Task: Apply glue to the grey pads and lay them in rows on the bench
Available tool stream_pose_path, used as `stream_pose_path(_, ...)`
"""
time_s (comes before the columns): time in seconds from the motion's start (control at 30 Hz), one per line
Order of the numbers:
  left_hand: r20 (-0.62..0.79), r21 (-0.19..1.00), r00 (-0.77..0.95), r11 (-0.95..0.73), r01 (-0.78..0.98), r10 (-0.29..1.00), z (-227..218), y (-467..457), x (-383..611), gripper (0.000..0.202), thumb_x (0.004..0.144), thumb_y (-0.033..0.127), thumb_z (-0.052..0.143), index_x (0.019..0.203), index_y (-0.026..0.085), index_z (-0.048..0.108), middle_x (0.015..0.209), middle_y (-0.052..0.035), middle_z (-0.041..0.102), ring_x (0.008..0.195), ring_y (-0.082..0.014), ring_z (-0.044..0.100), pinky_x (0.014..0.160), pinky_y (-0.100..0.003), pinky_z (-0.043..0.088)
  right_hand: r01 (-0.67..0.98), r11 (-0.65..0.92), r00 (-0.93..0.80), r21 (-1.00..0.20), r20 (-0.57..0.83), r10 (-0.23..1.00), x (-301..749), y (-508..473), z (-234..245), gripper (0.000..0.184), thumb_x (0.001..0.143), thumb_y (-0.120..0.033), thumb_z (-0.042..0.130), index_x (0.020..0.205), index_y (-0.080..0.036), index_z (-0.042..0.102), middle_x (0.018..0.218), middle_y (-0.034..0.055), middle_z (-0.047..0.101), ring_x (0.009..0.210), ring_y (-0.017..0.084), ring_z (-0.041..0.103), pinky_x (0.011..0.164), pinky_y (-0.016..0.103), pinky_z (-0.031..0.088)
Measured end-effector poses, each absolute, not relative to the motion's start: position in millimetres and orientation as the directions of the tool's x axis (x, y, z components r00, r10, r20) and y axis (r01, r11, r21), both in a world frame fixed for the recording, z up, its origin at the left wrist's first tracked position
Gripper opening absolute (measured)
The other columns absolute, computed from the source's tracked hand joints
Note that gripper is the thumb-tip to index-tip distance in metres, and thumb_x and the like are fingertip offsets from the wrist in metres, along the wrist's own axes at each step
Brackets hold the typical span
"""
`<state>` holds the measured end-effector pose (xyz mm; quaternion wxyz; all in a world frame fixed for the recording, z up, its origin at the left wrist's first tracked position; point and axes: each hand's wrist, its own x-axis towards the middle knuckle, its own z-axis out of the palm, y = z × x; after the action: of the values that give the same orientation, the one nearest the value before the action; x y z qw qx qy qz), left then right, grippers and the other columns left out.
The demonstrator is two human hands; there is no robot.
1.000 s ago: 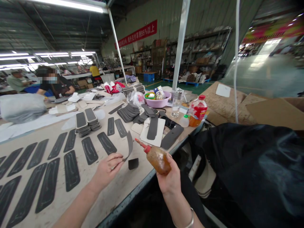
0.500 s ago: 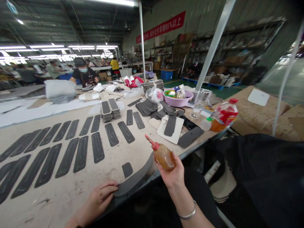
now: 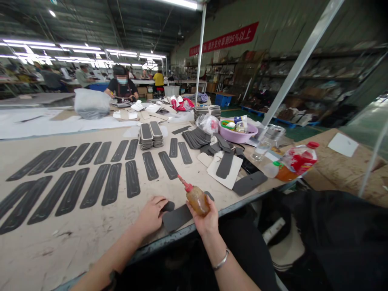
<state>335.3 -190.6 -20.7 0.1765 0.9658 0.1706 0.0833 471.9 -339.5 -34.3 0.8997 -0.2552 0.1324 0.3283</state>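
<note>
My right hand (image 3: 205, 220) grips a small amber glue bottle (image 3: 196, 198) with a red nozzle that points up and to the left. Below the bottle, a long dark grey strip (image 3: 177, 217) lies flat near the table's front edge. My left hand (image 3: 151, 213) rests on the left end of this strip, fingers curled down onto it. A small dark patch (image 3: 168, 206) lies by my left fingertips.
Rows of dark strips (image 3: 91, 178) cover the beige table (image 3: 60, 242). Stacks of pieces (image 3: 151, 135), a pink bowl (image 3: 238, 131), a clear jar (image 3: 266, 141) and a red-labelled bottle (image 3: 295, 161) stand at the right. A person (image 3: 122, 87) works at the far end.
My left hand brought the curved strip down from the air and laid it flat by the table edge. The glue bottle moved in over the strip. My view swung left.
</note>
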Motion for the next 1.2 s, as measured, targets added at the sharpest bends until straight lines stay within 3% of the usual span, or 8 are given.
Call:
stream_pose_path(0.23, -0.102, 0.335, 0.950, -0.889, 0.312, 0.295, 5.3, -184.4, 334.6, 0.018, 0.068, 0.012, 0.045, 0.068, 0.020, 0.061, 0.075, -0.0043, 0.063, 0.072, -0.0186, 0.060, 0.068, -0.028, 0.045, -0.648, 0.631, 0.762, -0.426, -0.347, 0.547, 473.1, -338.4, -40.3, 0.023, 0.065, -0.036, 0.074, 0.080, -0.021, 0.065, 0.095, 0.0060, 0.072, 0.091, 0.028, 0.067, 0.081, 0.045, 0.053)
stream_pose_path(0.47, -0.387, 0.492, 0.893, -0.768, 0.411, 0.230, 23.0, -215.0, 235.5, 0.015, 0.070, 0.020, 0.055, 0.080, 0.025, 0.065, 0.078, 0.0032, 0.067, 0.070, -0.0156, 0.062, 0.062, -0.023, 0.046, -0.644, 0.648, 0.764, -0.406, -0.381, 0.521, 473.9, -334.8, -42.7, 0.024, 0.066, -0.033, 0.074, 0.084, -0.023, 0.061, 0.087, 0.0000, 0.071, 0.087, 0.025, 0.067, 0.077, 0.041, 0.054)
stream_pose_path(0.57, -0.222, 0.533, 0.953, -0.793, 0.294, 0.204, 16.3, -225.1, 222.1, 0.018, 0.079, 0.031, 0.059, 0.094, 0.026, 0.068, 0.087, 0.0005, 0.069, 0.077, -0.0157, 0.064, 0.069, -0.022, 0.049, -0.636, 0.646, 0.771, -0.423, -0.373, 0.516, 471.9, -334.1, -42.9, 0.022, 0.065, -0.031, 0.073, 0.081, -0.025, 0.059, 0.083, -0.0025, 0.069, 0.083, 0.023, 0.066, 0.071, 0.036, 0.054)
stream_pose_path(0.7, 0.114, 0.437, 0.944, -0.869, 0.232, 0.309, 4.0, -227.3, 252.0, 0.028, 0.090, 0.033, 0.045, 0.096, 0.024, 0.070, 0.097, -0.0058, 0.069, 0.088, -0.0177, 0.065, 0.081, -0.026, 0.051, -0.616, 0.629, 0.785, -0.474, -0.310, 0.536, 466.6, -335.7, -38.9, 0.021, 0.065, -0.030, 0.072, 0.080, -0.025, 0.058, 0.081, -0.0032, 0.066, 0.081, 0.022, 0.064, 0.066, 0.032, 0.053)
stream_pose_path(0.87, -0.141, 0.528, 0.972, -0.817, 0.233, 0.187, 10.1, -244.5, 299.7, 0.023, 0.079, 0.015, 0.051, 0.088, 0.024, 0.070, 0.080, -0.0003, 0.066, 0.075, -0.0141, 0.063, 0.073, -0.023, 0.049, -0.594, 0.614, 0.795, -0.520, -0.261, 0.548, 465.0, -338.4, -34.3, 0.023, 0.064, -0.031, 0.073, 0.079, -0.024, 0.057, 0.080, -0.0029, 0.064, 0.081, 0.022, 0.063, 0.067, 0.032, 0.052)
stream_pose_path(0.97, -0.187, 0.615, 0.970, -0.751, 0.240, 0.157, 9.5, -253.5, 305.2, 0.038, 0.067, 0.004, 0.053, 0.094, 0.025, 0.070, 0.089, 0.0001, 0.064, 0.073, -0.0106, 0.062, 0.068, -0.019, 0.049, -0.604, 0.610, 0.789, -0.513, -0.279, 0.547, 467.8, -338.6, -36.3, 0.025, 0.062, -0.032, 0.074, 0.079, -0.024, 0.057, 0.081, -0.0033, 0.064, 0.083, 0.022, 0.063, 0.066, 0.031, 0.051)
stream_pose_path(1.1, 0.003, 0.579, 0.939, -0.766, 0.278, 0.343, 1.2, -242.5, 295.4, 0.019, 0.074, 0.017, 0.057, 0.088, 0.020, 0.070, 0.072, -0.0001, 0.062, 0.059, -0.0111, 0.059, 0.058, -0.021, 0.049, -0.624, 0.602, 0.777, -0.498, -0.311, 0.548, 469.8, -337.5, -39.0, 0.026, 0.064, -0.033, 0.073, 0.082, -0.025, 0.057, 0.081, -0.0041, 0.064, 0.079, 0.020, 0.063, 0.063, 0.030, 0.051)
stream_pose_path(1.2, 0.176, 0.560, 0.932, -0.811, 0.169, 0.316, -1.9, -230.3, 290.6, 0.019, 0.085, 0.028, 0.053, 0.086, 0.022, 0.071, 0.063, 0.0011, 0.064, 0.059, -0.0114, 0.062, 0.059, -0.021, 0.050, -0.633, 0.600, 0.769, -0.490, -0.309, 0.559, 469.4, -336.5, -38.0, 0.026, 0.064, -0.033, 0.074, 0.081, -0.024, 0.057, 0.080, -0.0040, 0.064, 0.079, 0.020, 0.063, 0.062, 0.029, 0.051)
